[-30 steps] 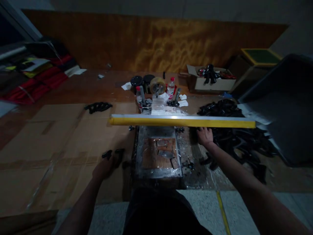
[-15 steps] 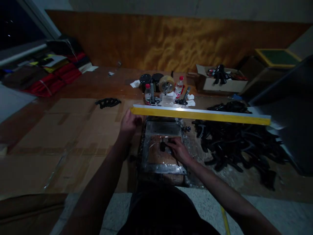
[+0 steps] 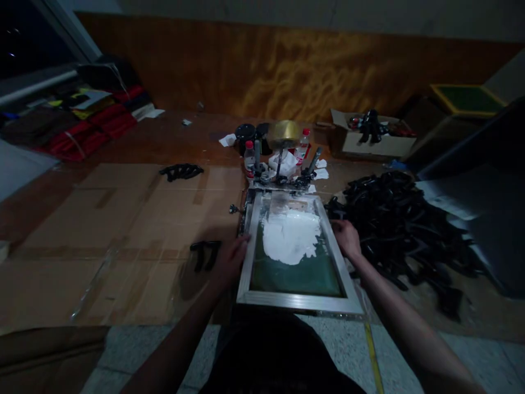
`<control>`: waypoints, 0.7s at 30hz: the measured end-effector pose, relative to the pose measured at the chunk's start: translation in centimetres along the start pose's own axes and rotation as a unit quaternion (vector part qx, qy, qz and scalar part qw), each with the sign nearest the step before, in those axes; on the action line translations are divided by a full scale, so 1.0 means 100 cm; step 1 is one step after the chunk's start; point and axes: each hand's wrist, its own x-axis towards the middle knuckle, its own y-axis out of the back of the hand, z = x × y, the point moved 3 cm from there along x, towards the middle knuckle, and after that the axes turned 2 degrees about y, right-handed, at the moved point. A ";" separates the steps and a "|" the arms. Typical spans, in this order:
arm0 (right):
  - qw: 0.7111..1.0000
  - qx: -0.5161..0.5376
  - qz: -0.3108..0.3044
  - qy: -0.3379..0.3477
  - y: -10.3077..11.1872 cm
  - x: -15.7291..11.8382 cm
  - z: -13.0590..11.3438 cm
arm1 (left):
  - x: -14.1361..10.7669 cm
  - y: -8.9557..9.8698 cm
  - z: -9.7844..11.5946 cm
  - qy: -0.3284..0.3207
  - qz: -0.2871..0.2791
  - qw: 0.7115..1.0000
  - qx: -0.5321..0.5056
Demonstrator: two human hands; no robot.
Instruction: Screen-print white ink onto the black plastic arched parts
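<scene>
- My left hand lay at the left rail of the aluminium screen frame, my right hand at its right rail; fingers curled narrow, grip firmness undeterminable.
- White ink sat heaped mid-frame on the green mesh; excessive tilt risked sliding.
- Black plastic parts lay right of the frame; a slip there risked smearing them.

- A screen-printing workshop, from where I stand
- An aluminium-framed silkscreen held in hinge clamps on the table
- Thick white ink spread across its green mesh
- A big heap of black moulded parts just beside it
- Cardboard sheets taped over the tabletop
- An open cardboard box holding more parts
</scene>
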 end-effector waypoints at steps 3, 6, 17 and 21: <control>0.995 -0.052 0.083 0.014 0.014 0.033 -0.028 | 0.001 -0.019 -0.037 0.061 -0.030 0.997 0.026; 0.985 -0.101 0.036 0.134 -0.005 0.058 -0.091 | 0.009 -0.028 -0.060 0.074 -0.029 0.995 0.067; 0.877 -0.110 -0.283 0.373 -0.031 -0.018 -0.118 | 0.014 -0.030 -0.062 0.090 -0.034 0.990 0.106; 0.907 -0.091 -0.251 0.326 -0.030 -0.013 -0.117 | 0.015 -0.030 -0.063 0.079 -0.039 0.993 0.078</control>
